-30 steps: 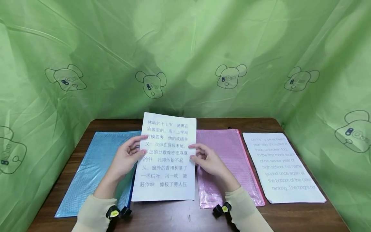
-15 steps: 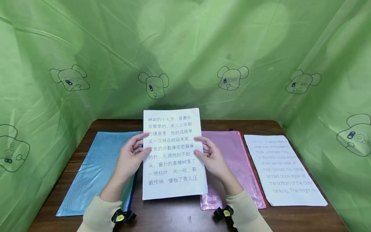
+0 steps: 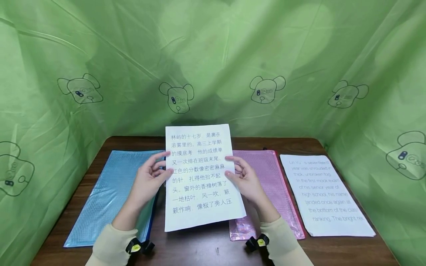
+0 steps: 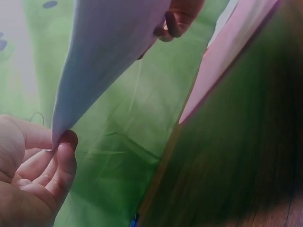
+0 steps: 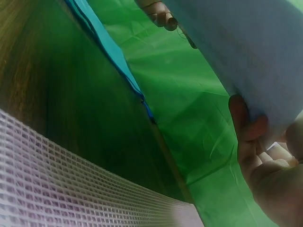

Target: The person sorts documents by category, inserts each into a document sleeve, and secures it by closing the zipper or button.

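A white sheet printed with Chinese text [image 3: 199,177] is held up above the middle of the brown table [image 3: 206,247]. My left hand [image 3: 151,177] pinches its left edge, thumb on the front. My right hand [image 3: 244,177] pinches the right edge the same way. The left wrist view shows the sheet [image 4: 104,56] from beneath, with my left hand's fingers [image 4: 61,151] gripping its edge. Seen from the right wrist, the sheet [image 5: 251,52] rests against my right hand's thumb [image 5: 246,127].
A blue mesh zip pouch [image 3: 110,195] lies flat at the left, a pink one [image 3: 266,184] right of centre. Another white sheet with English text [image 3: 326,195] lies at the far right. Green printed cloth [image 3: 213,66] walls in the table.
The sheet has been lifted a little, shifted right and tilted, so its bottom right corner now swings over the pink pouch. Both hands rose and moved right with it.
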The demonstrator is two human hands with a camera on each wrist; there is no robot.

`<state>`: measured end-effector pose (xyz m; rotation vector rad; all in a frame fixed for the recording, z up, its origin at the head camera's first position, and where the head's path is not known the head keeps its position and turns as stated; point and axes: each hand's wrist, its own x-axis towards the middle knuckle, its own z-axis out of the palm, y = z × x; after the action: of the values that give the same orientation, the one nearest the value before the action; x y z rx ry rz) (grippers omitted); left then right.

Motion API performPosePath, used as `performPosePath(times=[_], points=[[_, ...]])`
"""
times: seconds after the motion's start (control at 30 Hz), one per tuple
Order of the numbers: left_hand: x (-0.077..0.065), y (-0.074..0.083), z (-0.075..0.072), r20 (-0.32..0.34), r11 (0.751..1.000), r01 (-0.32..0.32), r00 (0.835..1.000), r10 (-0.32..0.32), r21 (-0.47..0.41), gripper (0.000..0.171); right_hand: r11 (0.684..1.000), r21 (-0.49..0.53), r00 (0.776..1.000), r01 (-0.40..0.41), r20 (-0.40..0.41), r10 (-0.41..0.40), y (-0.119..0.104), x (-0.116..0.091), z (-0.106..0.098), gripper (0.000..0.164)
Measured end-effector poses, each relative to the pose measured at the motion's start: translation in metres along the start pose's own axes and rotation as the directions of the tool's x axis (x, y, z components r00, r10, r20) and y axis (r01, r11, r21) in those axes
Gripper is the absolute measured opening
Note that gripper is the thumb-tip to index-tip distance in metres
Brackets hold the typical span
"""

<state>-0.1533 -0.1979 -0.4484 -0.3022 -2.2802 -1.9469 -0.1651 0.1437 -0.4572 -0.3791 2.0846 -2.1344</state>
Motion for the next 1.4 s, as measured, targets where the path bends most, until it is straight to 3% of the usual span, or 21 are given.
performPosePath(times=[0.1, 0.2, 0.27, 0.37, 0.43, 0.53, 0.63, 0.77, 0.9, 1.13, 1.4], points=[[0.002, -0.002, -0.004, 0.024, 1.0, 0.004, 1.0, -0.005, 0.026, 0.057, 1.0, 0.005, 1.0, -0.009, 0.007, 0.009, 0.002, 0.001, -0.001, 0.051], [0.005, -0.008, -0.012, 0.029, 0.988, 0.02, 0.999, -0.025, 0.154, 0.051, 1.0, 0.006, 1.0, -0.021, 0.001, 0.021, 0.004, 0.002, -0.003, 0.052], [0.007, -0.016, -0.021, 0.027, 0.957, 0.031, 0.999, -0.04, 0.289, 0.047, 1.0, 0.003, 0.999, -0.031, -0.011, 0.031, 0.005, 0.002, -0.004, 0.053], [0.008, -0.031, -0.038, 0.032, 0.884, 0.045, 0.997, -0.068, 0.465, 0.047, 0.999, -0.006, 0.999, -0.045, -0.032, 0.044, 0.008, 0.004, -0.007, 0.053], [0.008, -0.041, -0.05, 0.058, 0.852, 0.048, 0.994, -0.091, 0.522, 0.05, 0.999, -0.012, 0.998, -0.049, -0.042, 0.048, 0.01, 0.005, -0.009, 0.053], [0.007, -0.054, -0.065, 0.112, 0.83, 0.03, 0.988, -0.111, 0.558, 0.056, 0.999, -0.02, 0.998, -0.048, -0.043, 0.047, 0.013, 0.006, -0.013, 0.052], [0.006, -0.059, -0.072, 0.183, 0.823, -0.005, 0.976, -0.12, 0.568, 0.063, 0.999, -0.021, 0.998, -0.049, -0.043, 0.048, 0.016, 0.006, -0.018, 0.052], [0.004, -0.064, -0.076, 0.285, 0.822, -0.031, 0.945, -0.162, 0.569, 0.08, 0.997, -0.019, 0.996, -0.07, -0.058, 0.069, 0.018, 0.007, -0.024, 0.051], [0.002, -0.069, -0.077, 0.33, 0.816, -0.023, 0.921, -0.208, 0.578, 0.098, 0.996, -0.028, 0.994, -0.09, -0.063, 0.088, 0.023, 0.008, -0.029, 0.05], [-0.001, -0.068, -0.076, 0.338, 0.801, -0.019, 0.912, -0.231, 0.598, 0.106, 0.991, -0.058, 0.991, -0.124, -0.063, 0.12, 0.03, 0.01, -0.036, 0.051], [0.001, -0.064, -0.079, 0.331, 0.851, 0.024, 0.915, -0.23, 0.525, 0.085, 0.989, -0.082, 0.992, -0.122, -0.054, 0.118, 0.029, 0.009, -0.039, 0.051]])
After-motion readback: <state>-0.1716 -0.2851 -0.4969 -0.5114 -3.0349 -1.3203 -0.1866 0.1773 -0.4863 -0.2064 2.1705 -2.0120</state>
